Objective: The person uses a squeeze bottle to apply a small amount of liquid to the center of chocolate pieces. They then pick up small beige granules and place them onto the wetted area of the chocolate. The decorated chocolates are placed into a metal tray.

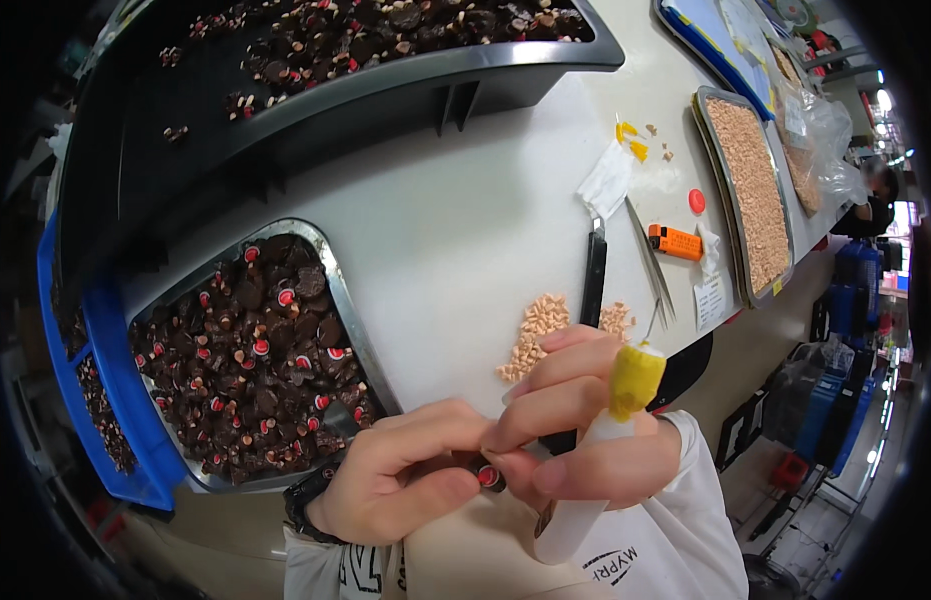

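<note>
Close in front of my body, my left hand (410, 465) pinches a small dark round part (491, 478) with a red and white centre. The fingertips of my right hand (560, 405) meet it there and hide much of it. Held across my right palm is a white tube (570, 525) with a yellow-wrapped end (635, 382) and a thin tip pointing up. Left of my hands lies a metal tray (335, 270) heaped with similar dark parts, many with red centres. Beyond my right fingers sits a pile of small beige pieces (541, 325).
A black-handled tool (593, 280) and tweezers (653, 262) lie past my right hand, near an orange block (675, 243) and red disc (696, 201). A tray of beige pieces (750, 190) stands right. A large black bin (415, 95) and blue bin (150, 440) border the left side.
</note>
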The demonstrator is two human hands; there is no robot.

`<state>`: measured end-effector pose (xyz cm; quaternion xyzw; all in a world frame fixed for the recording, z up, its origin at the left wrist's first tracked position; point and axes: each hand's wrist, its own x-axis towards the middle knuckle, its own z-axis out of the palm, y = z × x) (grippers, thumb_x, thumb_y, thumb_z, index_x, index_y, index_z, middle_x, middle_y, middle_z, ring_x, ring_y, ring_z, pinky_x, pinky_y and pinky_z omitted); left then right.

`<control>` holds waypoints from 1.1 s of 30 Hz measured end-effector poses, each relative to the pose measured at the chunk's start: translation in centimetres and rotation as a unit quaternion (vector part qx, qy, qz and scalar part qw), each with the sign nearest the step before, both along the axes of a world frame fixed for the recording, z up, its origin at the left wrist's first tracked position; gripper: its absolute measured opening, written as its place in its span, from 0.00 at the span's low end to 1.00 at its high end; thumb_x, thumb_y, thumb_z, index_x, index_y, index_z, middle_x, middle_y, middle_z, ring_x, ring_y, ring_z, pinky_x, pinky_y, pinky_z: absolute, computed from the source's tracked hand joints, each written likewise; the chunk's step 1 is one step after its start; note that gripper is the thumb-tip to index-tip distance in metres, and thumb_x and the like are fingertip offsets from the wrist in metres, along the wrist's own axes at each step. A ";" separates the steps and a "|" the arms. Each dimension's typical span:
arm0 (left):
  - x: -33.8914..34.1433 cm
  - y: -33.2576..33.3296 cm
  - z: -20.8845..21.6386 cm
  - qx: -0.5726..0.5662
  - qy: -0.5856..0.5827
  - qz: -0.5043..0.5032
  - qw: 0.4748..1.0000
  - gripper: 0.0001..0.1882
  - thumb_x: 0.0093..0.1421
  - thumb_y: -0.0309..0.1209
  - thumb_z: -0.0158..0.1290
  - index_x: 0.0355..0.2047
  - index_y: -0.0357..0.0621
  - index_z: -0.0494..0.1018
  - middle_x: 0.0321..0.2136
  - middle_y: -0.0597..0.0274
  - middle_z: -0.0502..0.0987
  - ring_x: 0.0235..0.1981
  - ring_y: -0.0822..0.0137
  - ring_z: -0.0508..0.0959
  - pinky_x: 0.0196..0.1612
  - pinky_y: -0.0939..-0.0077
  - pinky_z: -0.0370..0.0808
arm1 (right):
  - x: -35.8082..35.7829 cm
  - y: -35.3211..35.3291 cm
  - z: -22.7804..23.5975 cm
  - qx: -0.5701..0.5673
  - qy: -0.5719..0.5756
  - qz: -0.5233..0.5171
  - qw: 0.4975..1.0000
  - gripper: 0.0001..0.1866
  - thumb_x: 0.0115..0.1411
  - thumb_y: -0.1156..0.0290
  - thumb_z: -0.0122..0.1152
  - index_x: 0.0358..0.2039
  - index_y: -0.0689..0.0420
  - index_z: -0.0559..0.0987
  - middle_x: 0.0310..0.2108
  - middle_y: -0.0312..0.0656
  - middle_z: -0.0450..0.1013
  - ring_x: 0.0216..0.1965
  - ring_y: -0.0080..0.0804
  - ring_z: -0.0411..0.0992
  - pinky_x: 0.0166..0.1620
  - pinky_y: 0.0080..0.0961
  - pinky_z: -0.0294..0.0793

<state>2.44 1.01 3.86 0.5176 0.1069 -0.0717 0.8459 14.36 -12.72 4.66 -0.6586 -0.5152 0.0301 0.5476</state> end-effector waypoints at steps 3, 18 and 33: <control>0.3 0.4 -0.2 0.011 -0.005 -0.042 0.999 0.24 0.57 0.42 0.48 0.36 0.26 0.70 0.37 0.49 0.73 0.40 0.62 0.73 0.43 0.73 0.67 | -0.2 0.0 0.0 -0.023 0.046 0.023 0.998 0.24 0.41 0.80 0.65 0.34 0.44 0.62 0.23 0.32 0.72 0.28 0.31 0.66 0.40 0.36 0.64; -0.4 -0.1 -0.1 -0.065 0.029 0.034 0.997 0.26 0.55 0.43 0.52 0.40 0.25 0.69 0.37 0.49 0.72 0.40 0.62 0.72 0.44 0.72 0.66 | 0.6 -0.4 -1.1 0.039 0.076 0.068 0.994 0.07 0.36 0.76 0.63 0.20 0.56 0.75 0.33 0.39 0.74 0.34 0.39 0.69 0.36 0.29 0.68; -0.8 0.1 -1.3 -0.029 -0.049 0.019 0.998 0.24 0.54 0.29 0.54 0.47 0.25 0.63 0.38 0.46 0.70 0.42 0.58 0.73 0.42 0.69 0.71 | 0.9 -1.1 -0.6 -0.033 0.044 0.041 0.998 0.06 0.37 0.77 0.63 0.19 0.54 0.75 0.34 0.37 0.74 0.37 0.35 0.67 0.37 0.33 0.66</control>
